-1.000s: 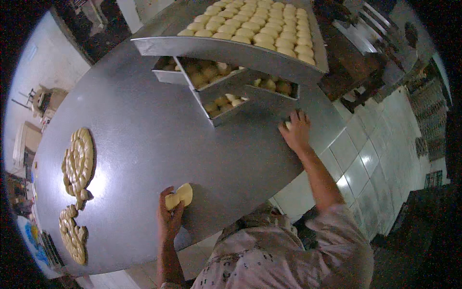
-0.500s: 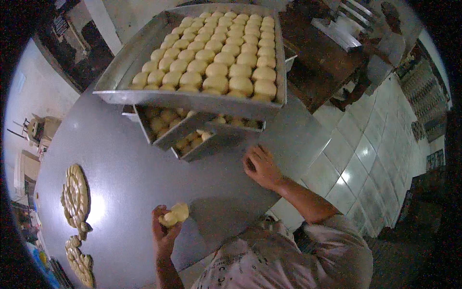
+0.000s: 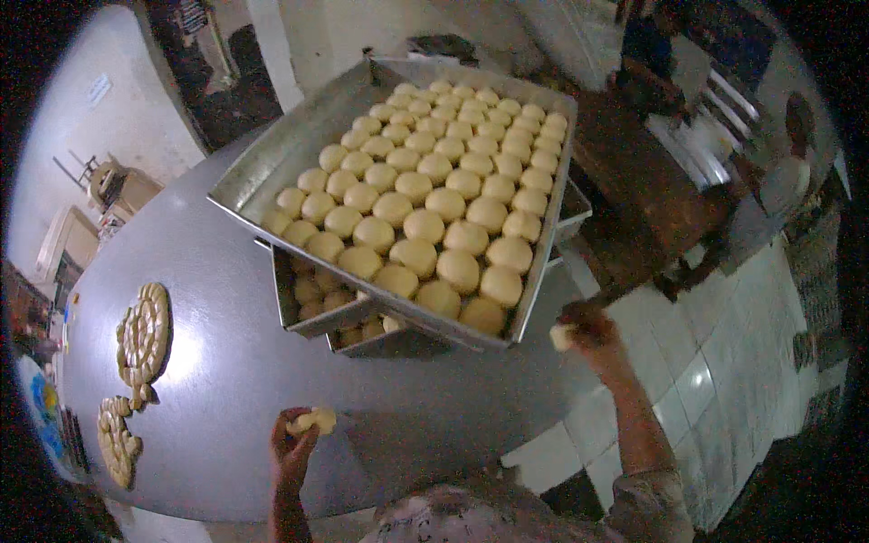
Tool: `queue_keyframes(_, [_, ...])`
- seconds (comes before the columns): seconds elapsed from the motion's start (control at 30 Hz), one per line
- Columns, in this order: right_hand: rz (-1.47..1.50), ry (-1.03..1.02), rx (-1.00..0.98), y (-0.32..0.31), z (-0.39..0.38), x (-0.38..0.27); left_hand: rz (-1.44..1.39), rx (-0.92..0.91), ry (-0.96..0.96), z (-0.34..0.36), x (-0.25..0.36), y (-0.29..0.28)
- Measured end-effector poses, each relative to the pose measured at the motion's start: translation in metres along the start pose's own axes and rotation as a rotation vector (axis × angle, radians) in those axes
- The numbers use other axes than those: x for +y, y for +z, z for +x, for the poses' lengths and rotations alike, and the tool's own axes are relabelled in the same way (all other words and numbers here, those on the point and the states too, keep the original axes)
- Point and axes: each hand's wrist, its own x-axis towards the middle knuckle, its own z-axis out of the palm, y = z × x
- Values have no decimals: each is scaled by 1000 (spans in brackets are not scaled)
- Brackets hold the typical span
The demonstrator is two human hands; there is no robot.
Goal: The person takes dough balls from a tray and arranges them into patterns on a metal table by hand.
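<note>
My left hand (image 3: 290,445) is closed around a lumpy piece of pale dough (image 3: 317,421), held over the grey table near its front edge. My right hand (image 3: 593,333), slightly blurred, pinches a small dough piece (image 3: 561,338) by the table's right edge, just right of the tray stack. Rows of round dough balls (image 3: 425,226) fill much of the large metal tray (image 3: 272,161) on top of the stack. Its left side shows bare metal. Coiled dough rope, cut into segments (image 3: 143,335), lies on the left of the table, with a smaller coil (image 3: 118,443) nearer me.
Lower trays (image 3: 330,317) with more dough balls stick out at angles beneath the top tray. The grey table (image 3: 226,398) has a curved-looking edge. Beyond it, at the right, two people (image 3: 778,195) are by a brown table (image 3: 634,172). Tiled floor (image 3: 670,398) lies to my right.
My view has shifted, so the trays appear lower. My right hand has moved right, away from the tabletop beside the stack, and a dough piece now shows in it. The left keeps its dough.
</note>
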Motion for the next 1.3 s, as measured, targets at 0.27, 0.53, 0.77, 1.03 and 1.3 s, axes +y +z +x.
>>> queue_keyframes(0.27, [-451,-1176,1044,-37,150,-271,-152,109,88,-27,16,23])
queue_keyframes(0.53, [-236,-568,21,49,256,-248,-111,300,176,-55,23,19])
queue_keyframes(0.77, [-83,-1058,-341,129,9,-222,-288,158,308,-69,13,9])
queue_keyframes(1.03, [-139,-319,-726,193,-104,-53,176,-151,365,-56,-20,-29])
queue_keyframes(1.3, [-1104,-479,293,143,-39,59,-415,44,84,-57,-61,-105])
